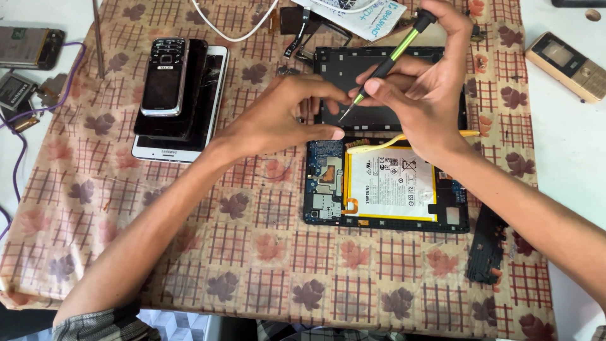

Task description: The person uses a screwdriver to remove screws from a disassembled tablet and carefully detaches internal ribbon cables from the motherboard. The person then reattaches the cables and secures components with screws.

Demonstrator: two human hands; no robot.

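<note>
An opened tablet (385, 186) lies on the patterned cloth, its white battery and blue circuit board exposed. My right hand (420, 95) grips a green and black screwdriver (385, 63), tip pointing down just above the tablet's top edge. My left hand (284, 117) reaches in from the left, its fingertips pinched near the screwdriver's tip, thumb resting at the tablet's top left corner. Whether it holds a tiny part I cannot tell. The tablet's black back cover (341, 69) lies behind, partly hidden by both hands. A yellow brush (372, 146) rests on the battery's top edge.
A stack of phones (173, 88) sits at the left on a white tablet. A gold keypad phone (568, 66) lies at the right, a black plastic part (486, 243) by the tablet. White cable (233, 31), a packet (366, 16) and loose electronics (28, 47) sit at the back.
</note>
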